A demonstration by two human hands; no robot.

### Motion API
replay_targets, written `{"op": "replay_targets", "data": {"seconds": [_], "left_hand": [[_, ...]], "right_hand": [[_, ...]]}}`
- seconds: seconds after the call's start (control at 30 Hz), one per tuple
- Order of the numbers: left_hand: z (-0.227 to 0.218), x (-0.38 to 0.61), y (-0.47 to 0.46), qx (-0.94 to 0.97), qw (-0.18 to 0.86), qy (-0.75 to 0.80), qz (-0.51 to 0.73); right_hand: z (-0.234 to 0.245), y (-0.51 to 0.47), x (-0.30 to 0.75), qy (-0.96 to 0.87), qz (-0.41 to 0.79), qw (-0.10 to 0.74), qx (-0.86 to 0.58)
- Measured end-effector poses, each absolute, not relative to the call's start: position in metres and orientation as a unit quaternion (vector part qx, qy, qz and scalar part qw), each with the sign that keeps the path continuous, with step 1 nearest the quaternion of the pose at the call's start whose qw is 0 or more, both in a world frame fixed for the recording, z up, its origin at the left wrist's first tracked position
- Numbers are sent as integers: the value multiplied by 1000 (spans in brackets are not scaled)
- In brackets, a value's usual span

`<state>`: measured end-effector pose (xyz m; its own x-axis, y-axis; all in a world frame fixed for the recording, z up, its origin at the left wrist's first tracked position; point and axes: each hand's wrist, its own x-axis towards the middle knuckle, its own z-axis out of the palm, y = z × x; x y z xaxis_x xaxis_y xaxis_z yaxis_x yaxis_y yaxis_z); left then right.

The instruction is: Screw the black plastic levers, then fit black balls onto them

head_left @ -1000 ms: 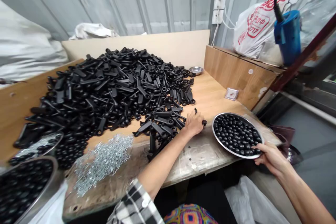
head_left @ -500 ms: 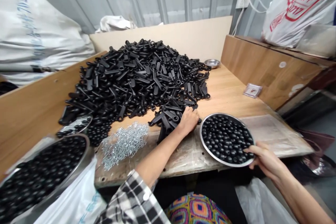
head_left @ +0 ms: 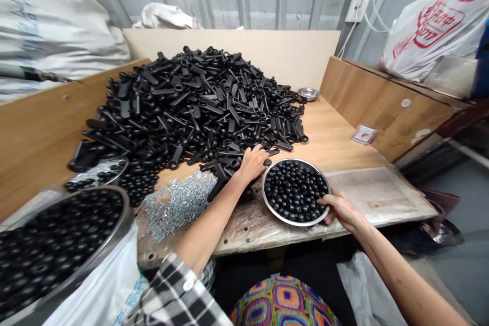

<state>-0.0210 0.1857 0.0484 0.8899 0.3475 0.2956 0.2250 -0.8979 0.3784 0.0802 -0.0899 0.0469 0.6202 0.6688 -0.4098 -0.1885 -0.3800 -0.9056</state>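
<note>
A round metal dish (head_left: 267, 204) full of black balls (head_left: 294, 191) rests near the table's front edge. My right hand (head_left: 340, 209) grips its right rim, fingers curled over the edge. My left hand (head_left: 252, 163) lies palm down with fingers bent on the near edge of a big heap of black plastic handles (head_left: 198, 102), just left of the dish. Whether those fingers hold a handle is hidden.
A pile of small silver metal clips (head_left: 178, 204) lies at front left. A large metal bowl (head_left: 110, 244) of black balls sits far left, with a smaller dish (head_left: 97, 173) behind it. A small steel bowl (head_left: 308, 93) and a packet (head_left: 363, 134) lie at the right. Wooden boards wall the table.
My right hand has slid the dish of balls leftward toward the heap. My left hand has drawn back left along the heap's edge. The camera has swung left.
</note>
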Motion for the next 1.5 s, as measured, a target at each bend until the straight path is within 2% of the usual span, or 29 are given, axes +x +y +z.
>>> {"op": "replay_targets", "data": {"seconds": [0.1,0.17,0.23,0.33,0.43,0.5,0.6,0.73,0.87,1.0,1.13,1.27,1.4,1.5], "left_hand": [[59,-20,180,904,276,201,255],[69,-19,170,853,355,235,302],[81,-18,156,798,441,255,322],[94,-20,133,721,572,258,294],[98,-26,117,654,678,242,233],[96,-33,112,613,728,226,205],[90,-45,111,562,782,199,180],[86,-59,117,509,831,165,153],[86,-68,122,440,880,113,136],[86,-71,125,440,881,100,144],[88,-72,123,467,855,108,198],[88,-74,120,448,853,115,241],[88,-74,118,508,807,136,268],[95,-67,121,566,769,138,263]], "right_hand": [[58,-97,89,-206,370,522,-740],[66,-104,96,-241,301,520,-762],[74,-111,102,-294,201,484,-799],[79,-114,105,-403,96,372,-831],[77,-108,103,-466,67,279,-837],[73,-104,103,-477,61,244,-842],[66,-100,106,-484,68,236,-840],[69,-100,112,-480,52,260,-836],[105,-80,108,-474,52,336,-812],[141,-21,89,-501,177,460,-712],[144,37,76,-495,337,595,-535],[130,53,81,-466,401,624,-483],[124,42,88,-440,398,653,-470],[125,35,89,-458,391,645,-471]]}}
